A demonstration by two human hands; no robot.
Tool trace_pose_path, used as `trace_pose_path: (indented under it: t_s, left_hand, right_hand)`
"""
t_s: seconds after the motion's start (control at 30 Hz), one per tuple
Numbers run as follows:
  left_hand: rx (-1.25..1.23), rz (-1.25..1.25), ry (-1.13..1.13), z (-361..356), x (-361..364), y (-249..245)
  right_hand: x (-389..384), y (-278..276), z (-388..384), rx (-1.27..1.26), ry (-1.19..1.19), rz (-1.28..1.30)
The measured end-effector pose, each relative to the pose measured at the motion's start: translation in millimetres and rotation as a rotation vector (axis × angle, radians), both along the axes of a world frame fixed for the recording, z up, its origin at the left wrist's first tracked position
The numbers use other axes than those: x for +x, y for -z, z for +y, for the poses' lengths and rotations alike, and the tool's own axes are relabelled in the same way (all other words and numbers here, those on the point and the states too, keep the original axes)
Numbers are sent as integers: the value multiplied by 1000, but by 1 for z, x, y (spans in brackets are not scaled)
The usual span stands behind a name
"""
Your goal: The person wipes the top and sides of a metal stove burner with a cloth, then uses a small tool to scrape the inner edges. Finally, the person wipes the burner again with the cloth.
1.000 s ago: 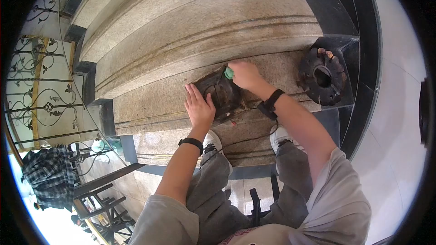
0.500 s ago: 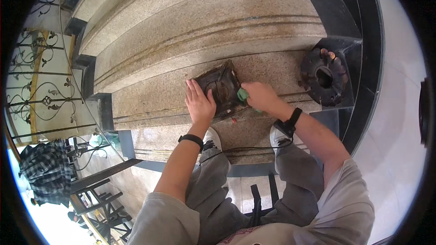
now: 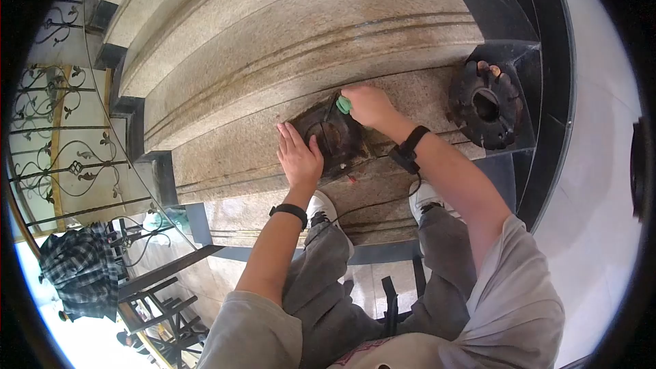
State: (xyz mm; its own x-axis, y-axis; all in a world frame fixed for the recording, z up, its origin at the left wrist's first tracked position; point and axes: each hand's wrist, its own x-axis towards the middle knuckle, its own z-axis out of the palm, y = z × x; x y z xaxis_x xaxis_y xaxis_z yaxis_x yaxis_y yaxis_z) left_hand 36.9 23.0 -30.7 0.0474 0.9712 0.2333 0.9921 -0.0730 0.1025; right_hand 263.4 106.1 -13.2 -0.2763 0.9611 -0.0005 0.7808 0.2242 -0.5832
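now the stone step (image 3: pixel 229 145) carries the dark square plate (image 3: pixel 335 140), pinned flat by the left hand (image 3: pixel 298 158), fingers spread open. the right hand (image 3: pixel 369 104) has swung from the plate's near edge back to its far corner, fingers closed round a green pad (image 3: pixel 344 104); likely another scrubbing pass.

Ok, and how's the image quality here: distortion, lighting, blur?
Head view: strong fisheye bows the speckled granite steps, with a black vignette ring around them; the lighting is soft daylight with faint shadows; the pale floor on the right is blown out; the centre is sharp, with the left hand flat on the dark square object and the right hand closed on a small green item.
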Motion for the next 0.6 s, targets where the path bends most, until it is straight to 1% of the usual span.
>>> trace_pose_path:
  t_s: [0.07,0.1,0.17,0.2,0.27,0.4,0.47,0.6]
  left_hand:
    - [4,0,5,0,0,0]
    - [8,-1,7,-1,0,1]
    - [15,-13,11,-1,0,1]
    - [24,-23,17,-1,0,0]
    - [27,-15,17,-1,-1,1]
    - [-2,-13,-2,-1,1,-2]
    - [4,-16,1,0,1,-2]
    - [32,-10,8,0,0,1]
  right_hand:
    - [6,-5,-6,-89,-81,-67]
    - [9,-6,-12,-90,-82,-69]
    - [17,-8,-30,-66,-163,28]
    - [22,-10,-38,-67,-166,25]
    - [30,-21,-55,-168,-249,-44]
    - [35,-17,-75,-173,-253,38]
    - [33,-14,-77,-165,-203,75]
    - [29,-19,-77,-129,-141,35]
